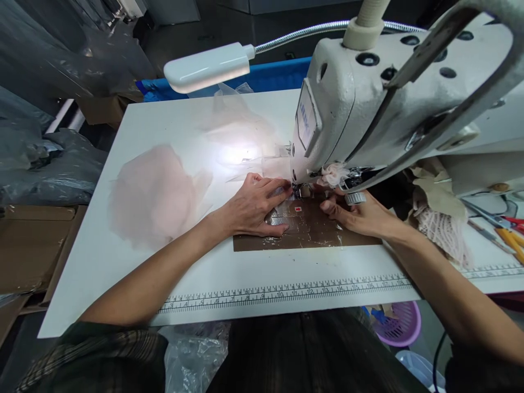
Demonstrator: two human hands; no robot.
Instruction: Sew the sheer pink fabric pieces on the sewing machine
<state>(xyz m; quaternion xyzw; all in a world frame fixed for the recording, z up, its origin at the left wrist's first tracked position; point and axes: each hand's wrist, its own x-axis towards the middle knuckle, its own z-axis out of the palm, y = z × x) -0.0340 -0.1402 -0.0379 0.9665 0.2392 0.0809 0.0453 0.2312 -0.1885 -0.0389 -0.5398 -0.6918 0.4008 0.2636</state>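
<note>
My left hand lies flat with its fingers spread, pressing on sheer pale fabric just left of the needle area. In front of me is a white sewing machine, whose presser foot sits between my two hands. My right hand is on the other side, its fingers curled in toward the thumb under the machine head. What those fingers pinch is hidden. Under both hands is a brown plate with a small red-and-white sticker.
A heap of sheer pink fabric lies on the white table at left. A lamp shines from above. Scissors and beige fabric pieces lie at right. A printed ruler runs along the front edge, above a purple basket.
</note>
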